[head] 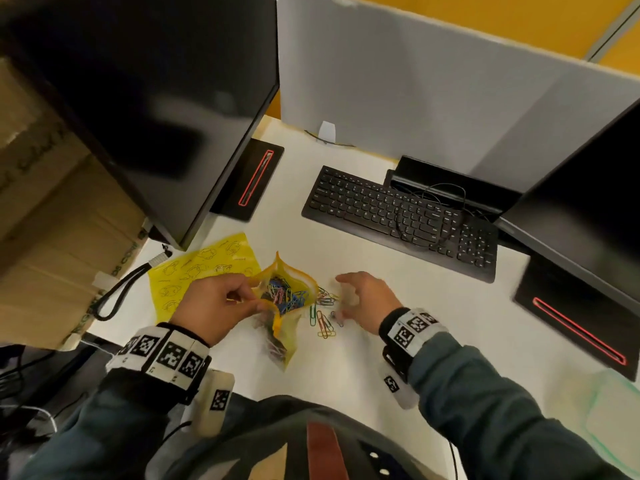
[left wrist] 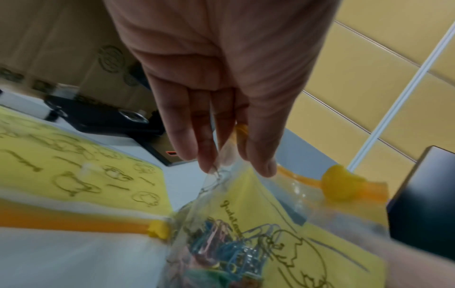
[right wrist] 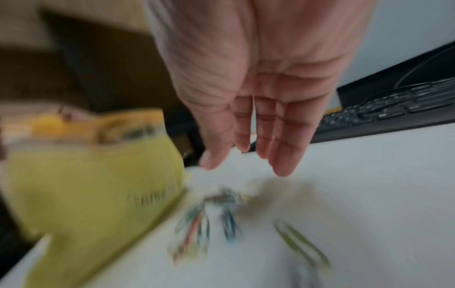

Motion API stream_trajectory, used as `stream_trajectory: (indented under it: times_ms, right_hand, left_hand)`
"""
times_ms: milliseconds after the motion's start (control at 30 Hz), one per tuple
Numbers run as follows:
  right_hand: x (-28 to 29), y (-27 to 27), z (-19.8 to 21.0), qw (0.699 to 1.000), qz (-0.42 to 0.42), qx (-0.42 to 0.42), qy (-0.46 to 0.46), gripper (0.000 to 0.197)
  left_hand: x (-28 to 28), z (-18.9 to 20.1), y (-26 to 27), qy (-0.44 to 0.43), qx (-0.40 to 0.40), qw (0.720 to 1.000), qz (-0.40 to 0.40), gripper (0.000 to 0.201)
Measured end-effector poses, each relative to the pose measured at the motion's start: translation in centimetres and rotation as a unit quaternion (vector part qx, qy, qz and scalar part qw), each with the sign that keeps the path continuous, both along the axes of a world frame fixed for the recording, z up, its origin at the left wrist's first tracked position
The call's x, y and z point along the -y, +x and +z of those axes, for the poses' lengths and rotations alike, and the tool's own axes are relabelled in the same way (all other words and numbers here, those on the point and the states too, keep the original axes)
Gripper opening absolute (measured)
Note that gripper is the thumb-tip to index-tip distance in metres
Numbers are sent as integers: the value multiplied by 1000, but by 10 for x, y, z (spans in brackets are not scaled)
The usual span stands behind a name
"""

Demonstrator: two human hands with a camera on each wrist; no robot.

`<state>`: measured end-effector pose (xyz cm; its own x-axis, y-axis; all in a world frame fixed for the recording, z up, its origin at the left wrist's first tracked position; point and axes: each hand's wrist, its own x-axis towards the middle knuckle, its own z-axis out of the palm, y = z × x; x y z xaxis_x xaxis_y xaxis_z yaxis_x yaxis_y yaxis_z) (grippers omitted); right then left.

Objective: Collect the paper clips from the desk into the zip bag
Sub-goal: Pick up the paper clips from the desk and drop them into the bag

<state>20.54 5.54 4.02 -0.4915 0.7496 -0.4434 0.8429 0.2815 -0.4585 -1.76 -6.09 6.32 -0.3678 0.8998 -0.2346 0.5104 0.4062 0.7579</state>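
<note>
A clear zip bag (head: pixel 285 299) with a yellow insert and orange zip strip stands open-mouthed on the white desk (head: pixel 398 306). Many coloured paper clips lie inside the zip bag (left wrist: pixel 246 243). My left hand (head: pixel 221 306) pinches the bag's near rim between thumb and fingers (left wrist: pixel 206 155). Several loose paper clips (head: pixel 323 318) lie on the desk just right of the bag. My right hand (head: pixel 360 299) hovers over them, fingers (right wrist: pixel 283 155) straight and spread, holding nothing. The loose paper clips (right wrist: pixel 204 218) look blurred in the right wrist view, beside the zip bag (right wrist: pixel 98 175).
A second yellow printed bag (head: pixel 204 268) lies flat to the left. A black keyboard (head: pixel 401 216) with a cable sits behind. Monitors (head: pixel 166 98) stand left and right, with bases (head: pixel 249 181) on the desk. Cardboard boxes (head: pixel 52 220) stand at the far left.
</note>
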Motion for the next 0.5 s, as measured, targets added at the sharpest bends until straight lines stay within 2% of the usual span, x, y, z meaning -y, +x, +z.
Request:
stream_trajectory:
  times_ms: [67,100,333,500]
  right_hand:
    - [11,-3,-14,995,89,41,-23,82]
    - [15,-6,-20,992,119,51,-12,85]
    - [19,-21,-31,983,161,51,67,43]
    - [21,-22,-26,984,144,66,82,29]
  left_hand:
    - [4,1,-2,2,8,1000,12,18]
    - [5,2,-2,-1,11,1000,17,17]
    - [13,-6,-12,-6,17,1000,26,15]
    - [16,-7,-11,-5,13,999,31,15]
